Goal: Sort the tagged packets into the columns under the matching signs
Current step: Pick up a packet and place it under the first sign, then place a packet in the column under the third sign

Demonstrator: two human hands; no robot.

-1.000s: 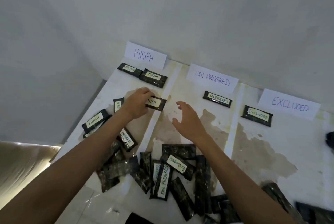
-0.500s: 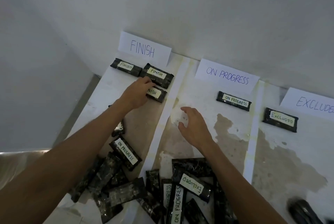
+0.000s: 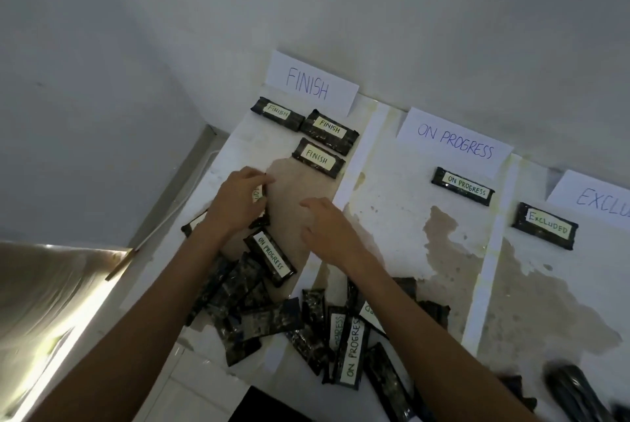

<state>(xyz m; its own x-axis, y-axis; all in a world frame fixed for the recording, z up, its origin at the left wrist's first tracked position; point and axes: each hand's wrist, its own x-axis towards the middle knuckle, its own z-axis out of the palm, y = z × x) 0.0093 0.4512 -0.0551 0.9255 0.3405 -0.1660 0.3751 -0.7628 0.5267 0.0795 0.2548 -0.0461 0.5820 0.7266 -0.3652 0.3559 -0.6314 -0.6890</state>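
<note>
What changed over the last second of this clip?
The left hand set the third FINISH packet under the other two, let go, and drew back to grip another packet near the pile. The right hand stays open and empty. The sorted ON PROGRESS packet and EXCLUDED packet stayed put.

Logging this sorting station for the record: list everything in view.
white paper signs: three, white, along the wall, reading FINISH, ON PROGRESS, EXCLU (cropped).
dark glossy packets tagged FINISH: three, black, under the FINISH sign.
packet tagged ON PROGRESS: one, black, under its sign.
packet tagged EXCLUDED: one, black, under its sign.
unsorted packet heap: uncountable, black, near edge.
white tape strips: two, white, between columns.
stained table top: one, white and brown, beneath everything.
left hand: one, grips a tagged packet, FINISH column.
right hand: one, open, beside the left.
</note>
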